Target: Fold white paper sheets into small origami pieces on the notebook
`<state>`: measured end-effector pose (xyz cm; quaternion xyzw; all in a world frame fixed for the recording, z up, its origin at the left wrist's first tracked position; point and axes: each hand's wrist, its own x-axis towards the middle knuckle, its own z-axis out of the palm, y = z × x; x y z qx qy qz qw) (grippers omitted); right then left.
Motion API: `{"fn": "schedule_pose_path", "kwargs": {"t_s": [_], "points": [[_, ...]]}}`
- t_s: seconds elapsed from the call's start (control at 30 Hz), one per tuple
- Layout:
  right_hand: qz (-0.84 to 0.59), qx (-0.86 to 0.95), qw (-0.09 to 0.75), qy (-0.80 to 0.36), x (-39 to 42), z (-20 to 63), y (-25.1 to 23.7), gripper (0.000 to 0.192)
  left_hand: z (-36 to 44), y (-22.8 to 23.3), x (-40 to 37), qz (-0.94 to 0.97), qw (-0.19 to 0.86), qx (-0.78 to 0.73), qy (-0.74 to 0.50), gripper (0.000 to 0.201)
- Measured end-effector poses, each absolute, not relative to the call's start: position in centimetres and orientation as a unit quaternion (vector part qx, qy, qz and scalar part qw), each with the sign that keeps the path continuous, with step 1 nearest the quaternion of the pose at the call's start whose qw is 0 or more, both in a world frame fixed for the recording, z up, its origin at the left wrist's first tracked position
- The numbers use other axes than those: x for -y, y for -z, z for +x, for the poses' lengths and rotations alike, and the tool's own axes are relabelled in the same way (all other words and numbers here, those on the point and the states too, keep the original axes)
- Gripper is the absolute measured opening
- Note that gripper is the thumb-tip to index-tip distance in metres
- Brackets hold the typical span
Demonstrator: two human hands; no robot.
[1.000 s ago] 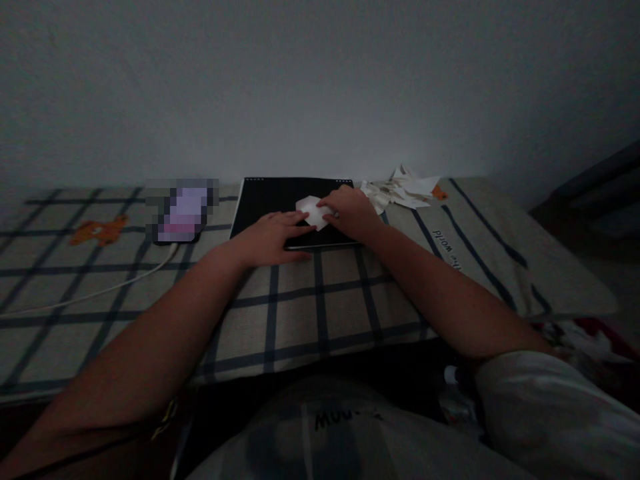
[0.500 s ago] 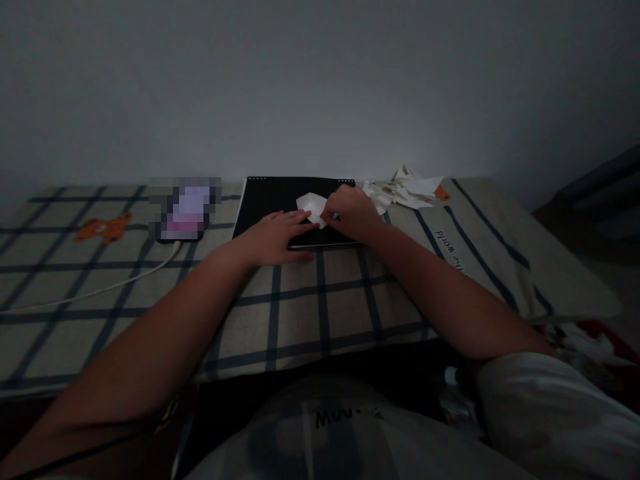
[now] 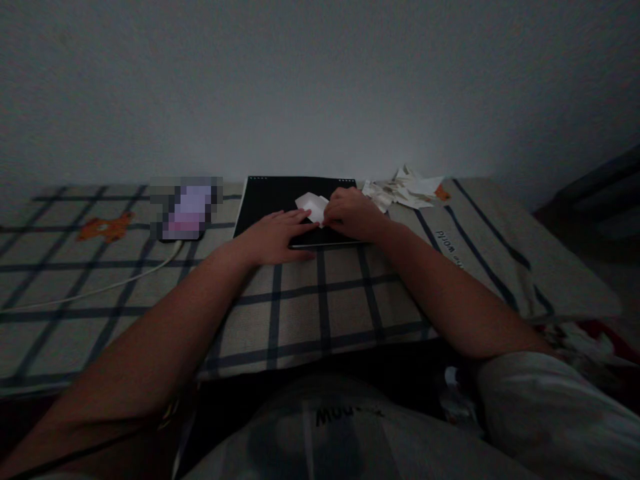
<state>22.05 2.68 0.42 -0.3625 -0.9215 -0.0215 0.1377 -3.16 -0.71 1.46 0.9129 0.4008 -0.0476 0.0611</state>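
A small white folded paper point(image 3: 311, 204) lies on a black board point(image 3: 273, 199) that rests on a checked cushion point(image 3: 310, 307). My left hand point(image 3: 273, 237) lies flat on the board's near edge, its fingertips touching the paper's near left side. My right hand point(image 3: 350, 213) pinches the paper's right edge with thumb and fingers and covers that part of it. The room is dim.
A heap of white paper scraps point(image 3: 403, 188) lies right of the board near the wall. A phone point(image 3: 185, 210) lies to the left with a white cable point(image 3: 100, 288) running off leftward. The cushion's right end point(image 3: 575, 293) drops off to a dark floor.
My right hand has slid a little left over the paper, folding its right part inward, so less white shows. My left hand has stayed in place.
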Motion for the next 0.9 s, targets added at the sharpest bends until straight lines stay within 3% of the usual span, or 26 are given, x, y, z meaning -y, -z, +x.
{"fn": "schedule_pose_path", "kwargs": {"t_s": [0.9], "points": [[-0.315,0.943,0.102,0.019,-2.1,22.14,-1.5,0.027,-3.03,-2.17,1.12,0.905,0.082,-0.416,0.038,0.083]]}}
